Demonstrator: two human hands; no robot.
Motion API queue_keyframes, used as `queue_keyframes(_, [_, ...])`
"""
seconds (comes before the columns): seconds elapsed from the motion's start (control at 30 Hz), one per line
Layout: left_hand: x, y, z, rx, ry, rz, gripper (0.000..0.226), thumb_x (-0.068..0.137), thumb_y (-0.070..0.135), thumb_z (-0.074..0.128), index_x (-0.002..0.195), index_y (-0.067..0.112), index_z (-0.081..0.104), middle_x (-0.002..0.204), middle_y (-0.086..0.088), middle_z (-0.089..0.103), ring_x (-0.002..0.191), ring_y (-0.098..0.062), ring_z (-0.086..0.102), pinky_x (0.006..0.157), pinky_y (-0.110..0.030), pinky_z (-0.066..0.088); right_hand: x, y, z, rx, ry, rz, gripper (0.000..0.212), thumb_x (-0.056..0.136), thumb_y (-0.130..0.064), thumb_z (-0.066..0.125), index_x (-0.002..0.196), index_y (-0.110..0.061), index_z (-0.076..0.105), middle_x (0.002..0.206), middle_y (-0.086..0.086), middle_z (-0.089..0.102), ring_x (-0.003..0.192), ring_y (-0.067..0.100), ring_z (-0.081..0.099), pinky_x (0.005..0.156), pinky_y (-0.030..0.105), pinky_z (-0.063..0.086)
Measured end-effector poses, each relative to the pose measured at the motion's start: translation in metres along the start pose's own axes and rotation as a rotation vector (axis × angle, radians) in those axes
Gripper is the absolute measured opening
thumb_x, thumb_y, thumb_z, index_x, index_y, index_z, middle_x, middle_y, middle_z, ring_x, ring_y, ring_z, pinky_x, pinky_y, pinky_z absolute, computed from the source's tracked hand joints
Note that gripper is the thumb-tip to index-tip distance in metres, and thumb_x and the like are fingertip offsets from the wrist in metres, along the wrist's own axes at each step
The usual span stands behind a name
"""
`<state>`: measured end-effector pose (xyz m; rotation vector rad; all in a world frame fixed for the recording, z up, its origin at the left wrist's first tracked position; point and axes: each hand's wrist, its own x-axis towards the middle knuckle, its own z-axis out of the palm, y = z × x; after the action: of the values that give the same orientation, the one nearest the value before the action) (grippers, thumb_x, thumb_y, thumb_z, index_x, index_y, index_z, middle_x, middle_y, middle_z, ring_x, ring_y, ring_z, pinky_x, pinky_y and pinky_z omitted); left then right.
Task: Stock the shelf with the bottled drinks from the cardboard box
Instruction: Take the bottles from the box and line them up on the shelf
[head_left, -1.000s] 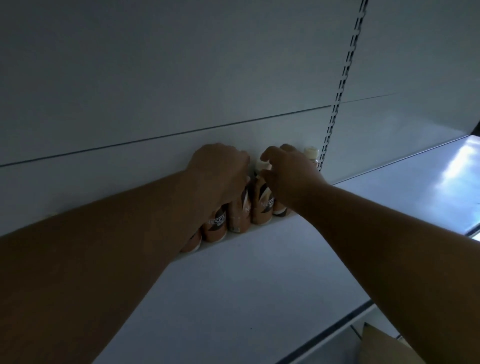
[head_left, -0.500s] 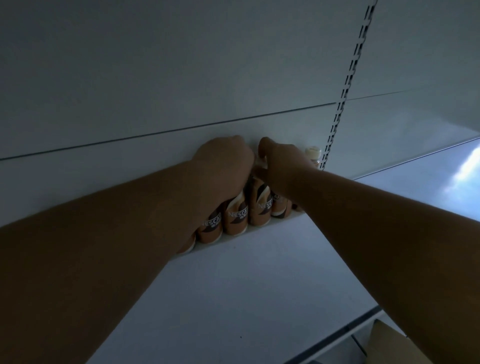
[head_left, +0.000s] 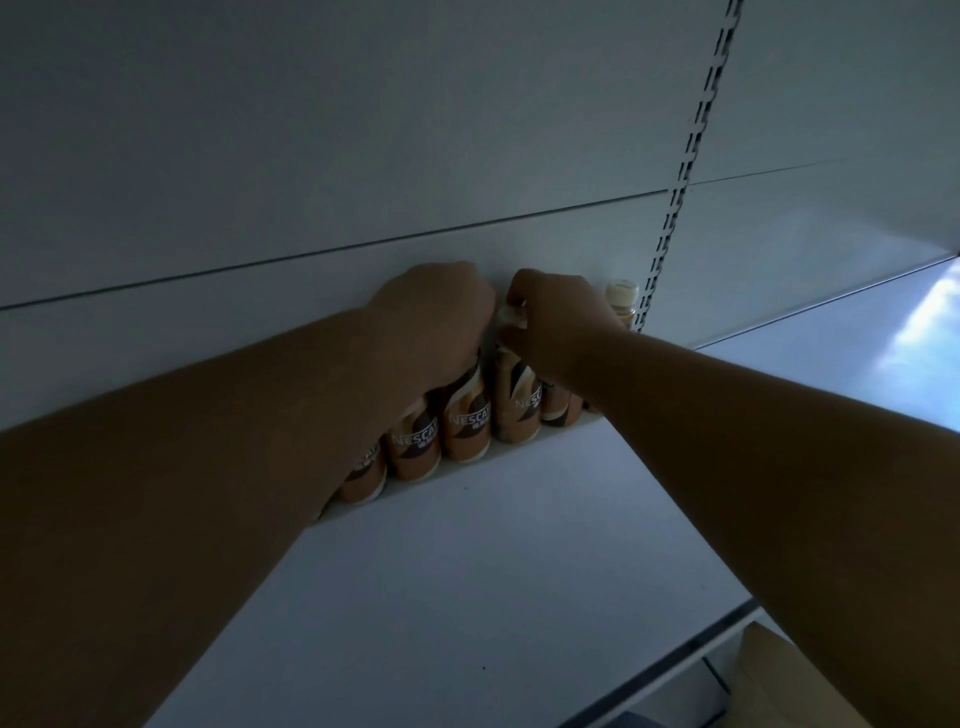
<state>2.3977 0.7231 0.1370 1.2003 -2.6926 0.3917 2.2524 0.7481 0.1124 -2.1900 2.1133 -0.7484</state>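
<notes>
Both hands have barely shifted along the bottle row (head_left: 462, 415) at the shelf (head_left: 467, 571) back. Left hand (head_left: 436, 322) clamps one bottle top; right hand (head_left: 556, 317) pinches the neighbouring cap (head_left: 506, 317).

Your white shelf board (head_left: 467, 597) looks like smooth painted metal with a dull satin finish, glossier toward its right edge where light reflects. Along its back edge, the brown-and-cream bottled coffee drinks (head_left: 465, 415) wear glossy printed plastic sleeves. The pale back panel (head_left: 311, 156) is matt and smooth. The slotted grey upright strip (head_left: 680, 182) looks metal. The tan cardboard box (head_left: 779, 680) is matt.
</notes>
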Motion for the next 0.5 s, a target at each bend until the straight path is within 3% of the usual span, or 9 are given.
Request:
queue_keyframes(0.23, [-0.0045,-0.0004,0.0011,-0.007,0.024,0.018,0.023,0.086,0.017,0.064,0.108,0.013,0.065,0.103,-0.01,0.055,0.084,-0.025,0.057,0.065,-0.031,0.037,0.0022,-0.0058,0.003,-0.006,0.056,0.073,0.035,0.085,-0.04,0.065,0.104,-0.013,0.054,0.094,0.008,0.06,0.085,0.023,0.059,0.075,0.04,0.053])
queue_keyframes(0.5, [-0.0047,0.0022,0.0016,-0.055,0.03,-0.035,0.021,0.086,0.014,0.064,0.107,0.013,0.064,0.102,-0.009,0.054,0.079,-0.022,0.05,0.064,-0.031,0.035,-0.0018,-0.0028,0.0078,0.062,0.119,0.115,0.034,0.084,-0.038,0.066,0.1,-0.013,0.052,0.083,0.003,0.056,0.077,0.022,0.059,0.065,0.034,0.051])
